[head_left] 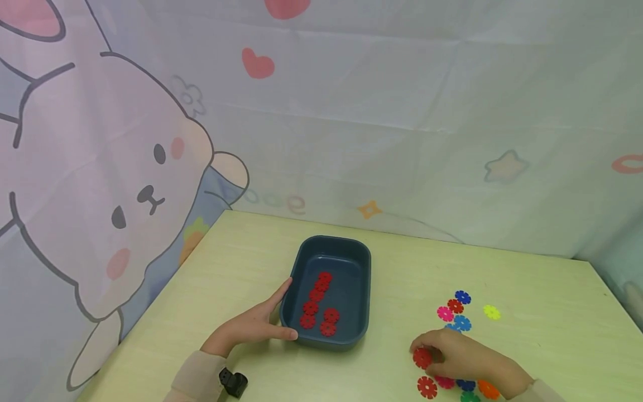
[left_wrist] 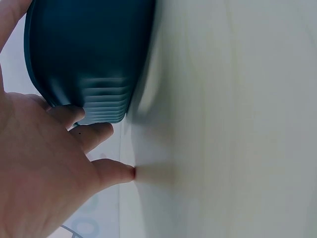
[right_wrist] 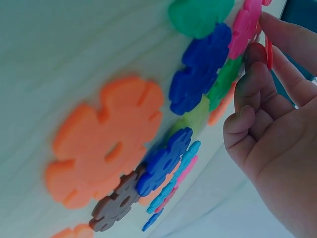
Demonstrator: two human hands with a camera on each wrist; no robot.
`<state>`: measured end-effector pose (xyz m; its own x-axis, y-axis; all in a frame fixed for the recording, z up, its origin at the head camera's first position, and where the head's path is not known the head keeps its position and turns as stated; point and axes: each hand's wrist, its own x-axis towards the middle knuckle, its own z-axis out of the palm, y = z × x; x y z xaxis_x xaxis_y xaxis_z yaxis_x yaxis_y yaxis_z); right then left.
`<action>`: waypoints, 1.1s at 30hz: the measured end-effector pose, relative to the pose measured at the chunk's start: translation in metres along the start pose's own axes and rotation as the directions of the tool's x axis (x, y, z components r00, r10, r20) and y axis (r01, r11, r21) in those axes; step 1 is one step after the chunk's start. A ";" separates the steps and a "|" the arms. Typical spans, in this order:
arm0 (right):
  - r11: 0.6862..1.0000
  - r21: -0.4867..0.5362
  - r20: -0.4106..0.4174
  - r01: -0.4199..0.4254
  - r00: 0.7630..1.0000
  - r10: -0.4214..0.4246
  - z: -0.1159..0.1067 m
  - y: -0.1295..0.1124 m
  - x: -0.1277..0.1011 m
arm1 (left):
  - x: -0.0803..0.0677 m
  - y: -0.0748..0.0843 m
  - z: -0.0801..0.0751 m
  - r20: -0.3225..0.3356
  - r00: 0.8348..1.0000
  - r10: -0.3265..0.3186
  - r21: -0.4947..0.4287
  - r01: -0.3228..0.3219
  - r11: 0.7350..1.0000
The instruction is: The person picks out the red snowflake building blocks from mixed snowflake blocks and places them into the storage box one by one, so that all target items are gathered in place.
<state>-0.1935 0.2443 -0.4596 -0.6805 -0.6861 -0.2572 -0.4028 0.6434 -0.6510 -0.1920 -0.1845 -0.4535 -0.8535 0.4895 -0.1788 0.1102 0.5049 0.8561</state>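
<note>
Red disc (head_left: pixel 422 358) sits pinched in my right hand (head_left: pixel 459 360), fingers curled round it, near right of the table (head_left: pixel 542 335). Another red disc (head_left: pixel 427 387) lies just nearer, flat. Loose discs ring the hand: pink (head_left: pixel 445 313), blue (head_left: pixel 462 297), yellow (head_left: pixel 492 312) on the far side, orange (head_left: pixel 488 389) and green (head_left: pixel 469 397) near. My left hand (head_left: pixel 253 325) is flat, fingers straight, against the left wall of the tray (head_left: pixel 359 335). Tray holds a cluster of red discs (head_left: pixel 317 306), left of my right hand.
</note>
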 end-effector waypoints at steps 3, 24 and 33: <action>1.000 -0.004 -0.003 -0.003 1.000 0.003 0.000 0.000 0.000 | 0.000 0.000 0.000 -0.002 1.000 0.001 0.007 -0.001 1.000; 0.974 -0.162 -0.156 0.157 0.971 -0.182 -0.021 -0.024 0.015 | 0.001 0.001 0.000 -0.006 1.000 0.005 0.001 -0.005 1.000; 0.948 -0.235 -0.208 0.213 0.942 -0.263 -0.042 -0.048 0.036 | 0.001 -0.001 0.000 -0.006 1.000 0.002 -0.002 -0.002 1.000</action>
<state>-0.2242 0.2029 -0.4079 -0.6627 -0.7449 0.0775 -0.6707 0.5442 -0.5040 -0.1933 -0.1844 -0.4548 -0.8560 0.4867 -0.1742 0.1111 0.5023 0.8575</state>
